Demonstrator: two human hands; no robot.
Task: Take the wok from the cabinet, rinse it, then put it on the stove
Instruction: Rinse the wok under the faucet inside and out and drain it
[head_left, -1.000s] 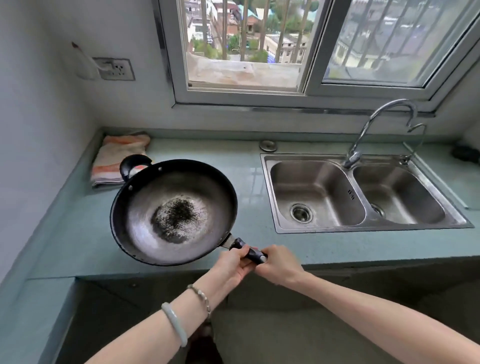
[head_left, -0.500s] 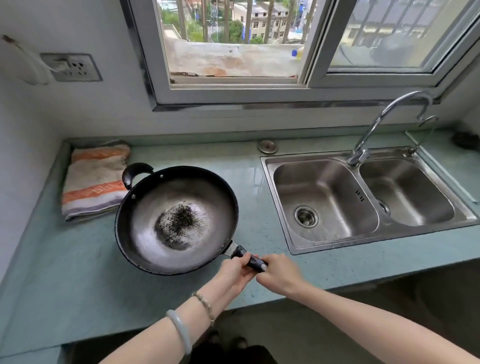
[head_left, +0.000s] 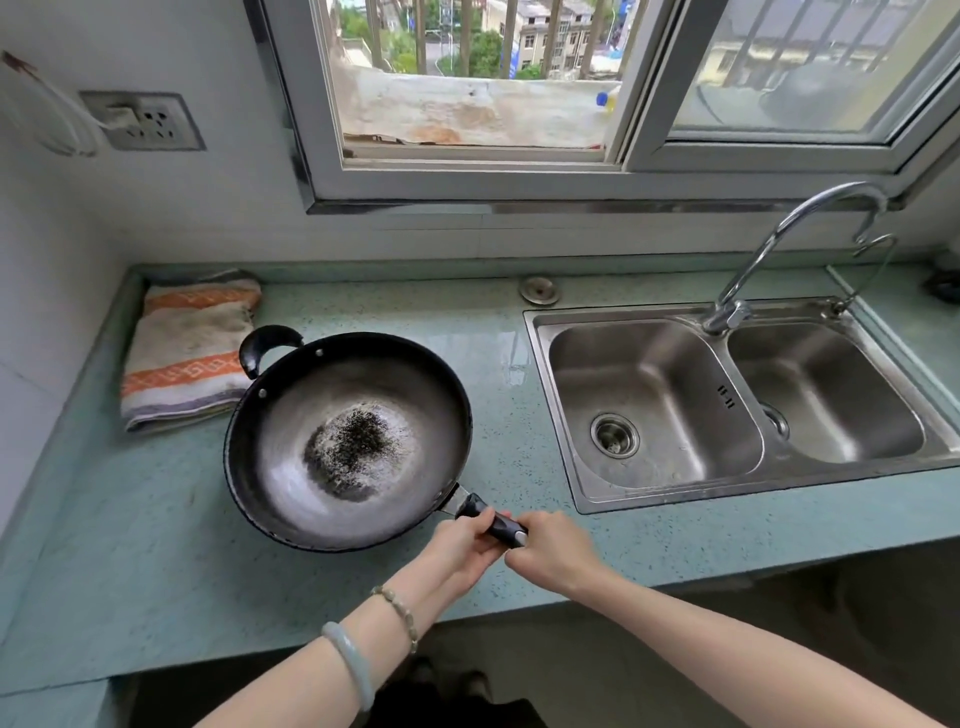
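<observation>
A black wok (head_left: 348, 441) with a worn grey inside and a dark patch at its centre hangs just over the green counter (head_left: 156, 545), left of the sink. A small loop handle sticks out at its far left. Its long black handle (head_left: 493, 522) points toward me. My left hand (head_left: 457, 551) grips that handle from below, and my right hand (head_left: 553, 551) holds its near end. The double steel sink (head_left: 737, 405) lies to the right, with a curved faucet (head_left: 779, 244) over it. No water runs. No stove is in view.
A folded orange-striped towel (head_left: 189, 348) lies at the counter's back left. A round metal cap (head_left: 540, 289) sits on the counter behind the sink's left corner. A wall socket (head_left: 143, 122) is at upper left; a window spans the back wall.
The wok has risen from below the counter's front edge to over the counter, a little further in. Both hands kept their grip on the handle.
</observation>
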